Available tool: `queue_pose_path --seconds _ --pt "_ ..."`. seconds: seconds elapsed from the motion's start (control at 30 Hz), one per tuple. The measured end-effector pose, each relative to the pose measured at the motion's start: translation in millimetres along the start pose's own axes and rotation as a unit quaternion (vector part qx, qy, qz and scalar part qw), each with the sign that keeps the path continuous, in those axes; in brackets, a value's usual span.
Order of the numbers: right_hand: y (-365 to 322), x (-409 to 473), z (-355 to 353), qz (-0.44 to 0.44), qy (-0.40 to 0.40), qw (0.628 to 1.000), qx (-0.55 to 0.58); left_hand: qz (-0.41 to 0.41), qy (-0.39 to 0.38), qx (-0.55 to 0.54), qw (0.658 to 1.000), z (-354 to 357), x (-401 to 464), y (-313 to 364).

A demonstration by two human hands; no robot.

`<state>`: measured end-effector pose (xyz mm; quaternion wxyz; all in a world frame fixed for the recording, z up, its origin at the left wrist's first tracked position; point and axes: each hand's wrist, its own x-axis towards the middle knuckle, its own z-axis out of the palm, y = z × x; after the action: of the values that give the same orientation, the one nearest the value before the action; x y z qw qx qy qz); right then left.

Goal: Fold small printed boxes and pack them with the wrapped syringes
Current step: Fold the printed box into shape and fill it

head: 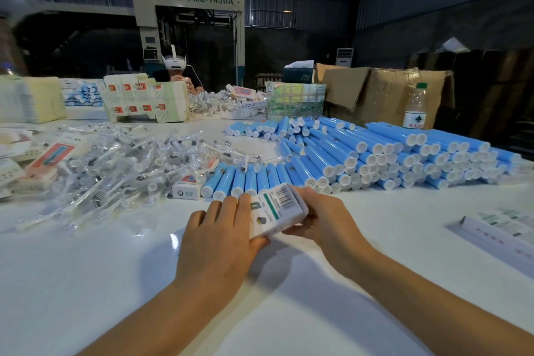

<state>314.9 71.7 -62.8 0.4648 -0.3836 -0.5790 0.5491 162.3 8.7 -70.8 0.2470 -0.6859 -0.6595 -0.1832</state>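
Observation:
A small white printed box [276, 209] with a barcode and a green stripe is held just above the white table [115, 283], at the centre. My left hand [219, 228] grips its left side, thumb curled under the near end. My right hand [320, 217] holds its right side with the fingers wrapped behind it. A heap of clear-wrapped syringes [124, 170] lies to the left. Another small printed box [186, 189] sits at the heap's near edge.
Blue tubes with white caps [361, 153] are piled ahead and to the right. Flat printed boxes [502, 228] lie at the right edge. Stacks of box sheets [144, 100], cardboard cartons [384, 92] and a water bottle [415, 107] stand at the back. Another person [176, 72] sits opposite.

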Motion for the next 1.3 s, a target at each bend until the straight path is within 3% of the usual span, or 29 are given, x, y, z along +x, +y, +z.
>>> queue_pose_path --seconds 0.07,0.33,0.87,1.03,1.17,1.3 --pt "-2.9 3.6 -5.1 0.013 -0.030 0.999 0.039 0.015 0.044 -0.008 0.999 2.8 -0.9 -2.4" --pt "-3.7 1.8 -7.2 -0.037 -0.059 0.996 0.063 0.023 0.076 -0.013 0.997 0.0 -1.6 -4.0" --pt "5.8 2.3 -0.5 -0.008 0.002 0.999 0.034 0.041 0.067 0.039 0.996 7.8 -1.8 -6.5" --pt "6.1 0.6 1.6 -0.046 -0.008 0.998 -0.045 0.032 0.074 0.038 0.996 6.4 -1.7 -6.4" --pt "4.9 0.9 -2.1 -0.091 0.071 0.978 -0.174 0.018 0.072 0.035 0.997 4.1 -0.3 -7.9" --pt "7.8 2.8 -3.7 -0.117 0.128 0.957 -0.232 0.018 0.072 0.037 0.997 4.7 -1.3 -7.6"
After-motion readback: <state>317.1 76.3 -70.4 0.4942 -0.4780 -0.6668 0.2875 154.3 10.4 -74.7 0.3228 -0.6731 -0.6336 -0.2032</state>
